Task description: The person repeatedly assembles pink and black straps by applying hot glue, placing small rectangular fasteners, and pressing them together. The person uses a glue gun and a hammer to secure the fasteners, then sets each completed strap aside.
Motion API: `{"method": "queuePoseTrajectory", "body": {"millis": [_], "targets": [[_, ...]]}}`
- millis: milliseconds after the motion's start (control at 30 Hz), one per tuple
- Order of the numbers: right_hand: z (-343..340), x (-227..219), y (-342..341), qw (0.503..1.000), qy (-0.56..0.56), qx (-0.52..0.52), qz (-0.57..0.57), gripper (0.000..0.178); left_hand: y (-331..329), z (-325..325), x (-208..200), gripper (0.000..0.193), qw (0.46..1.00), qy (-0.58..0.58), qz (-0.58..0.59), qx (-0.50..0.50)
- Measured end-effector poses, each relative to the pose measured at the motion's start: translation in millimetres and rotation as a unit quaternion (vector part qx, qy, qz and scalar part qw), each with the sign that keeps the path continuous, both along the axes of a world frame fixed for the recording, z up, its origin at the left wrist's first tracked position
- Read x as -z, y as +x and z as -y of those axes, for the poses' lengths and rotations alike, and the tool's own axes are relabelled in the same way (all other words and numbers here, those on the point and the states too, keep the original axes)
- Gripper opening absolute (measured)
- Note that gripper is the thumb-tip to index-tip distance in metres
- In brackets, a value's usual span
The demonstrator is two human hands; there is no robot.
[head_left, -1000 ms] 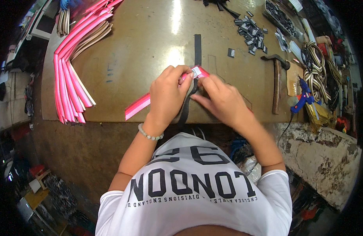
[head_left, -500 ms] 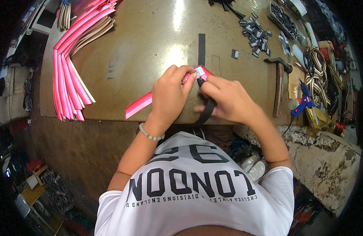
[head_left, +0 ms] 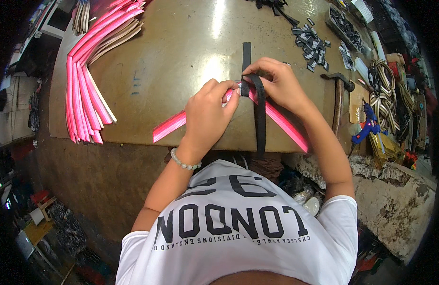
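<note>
A pink strap [head_left: 285,127] lies bent in a wide V near the table's front edge, its peak under my hands. My left hand [head_left: 206,116], with a beaded bracelet at the wrist, pinches that peak between thumb and fingers. Over the peak runs a black strap [head_left: 260,114], whose long end hangs down toward the table's edge. My right hand [head_left: 279,86] is closed on this black strap just beyond the peak. A flat dark strip [head_left: 246,54] extends away from me on the table. Of a small white label by my left fingertips, only a sliver shows.
At the left lies a bundle of pink straps [head_left: 81,107] beside beige ones [head_left: 115,40]. Small black tags [head_left: 312,47] are heaped at the far right, near a tray [head_left: 334,21] of black pieces. A hammer [head_left: 339,102], a blue glue gun [head_left: 369,124] and coiled cords [head_left: 383,90] line the right side.
My right hand has moved up and away from me, carrying the black strap over the pink strap's peak and label. The pink strap's right arm has come into view. My left hand keeps its pinch.
</note>
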State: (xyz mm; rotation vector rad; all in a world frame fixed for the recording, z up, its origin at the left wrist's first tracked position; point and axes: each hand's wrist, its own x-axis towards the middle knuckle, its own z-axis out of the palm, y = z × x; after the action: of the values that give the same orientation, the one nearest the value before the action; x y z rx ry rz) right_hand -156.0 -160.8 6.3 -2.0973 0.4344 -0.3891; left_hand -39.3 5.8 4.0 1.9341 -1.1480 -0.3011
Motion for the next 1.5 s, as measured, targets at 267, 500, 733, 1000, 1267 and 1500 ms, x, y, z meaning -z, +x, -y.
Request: {"method": "queuePoseTrajectory", "body": {"millis": [267, 500, 733, 1000, 1267, 1500], "targets": [[6.9, -19.1, 19.7, 0.987, -0.019, 0.048, -0.155, 0.023, -12.8, 2.3, -0.9, 0.026, 0.99, 0.031, 0.14, -0.011], [17.7, -21.3, -72.1, 0.866, -0.328, 0.376, -0.026, 0.037, -17.3, 3.1, 0.8, 0.031, 0.964, 0.08, 0.254, 0.024], [-24.3, -28.3, -145.8, 0.801, -0.241, 0.49, -0.246, 0.039, -7.2, -2.0, -9.6, 0.031, 0.989, 0.085, 0.105, 0.064], [-95.4, -55.0, -52.8, 0.952, -0.066, 0.233, -0.187, 0.033, 13.7, -6.7, -2.0, 0.022, 0.997, -0.066, -0.025, 0.037], [-108.6, -43.1, -60.6, 0.952, -0.065, 0.195, -0.228, 0.034, 8.6, -2.0, 3.4, 0.016, 0.999, -0.025, 0.002, 0.026], [-82.9, -32.1, -112.1, 0.897, -0.085, 0.424, -0.098, 0.04, 5.3, -14.7, -10.6, 0.024, 0.995, 0.023, 0.076, 0.054]]}}
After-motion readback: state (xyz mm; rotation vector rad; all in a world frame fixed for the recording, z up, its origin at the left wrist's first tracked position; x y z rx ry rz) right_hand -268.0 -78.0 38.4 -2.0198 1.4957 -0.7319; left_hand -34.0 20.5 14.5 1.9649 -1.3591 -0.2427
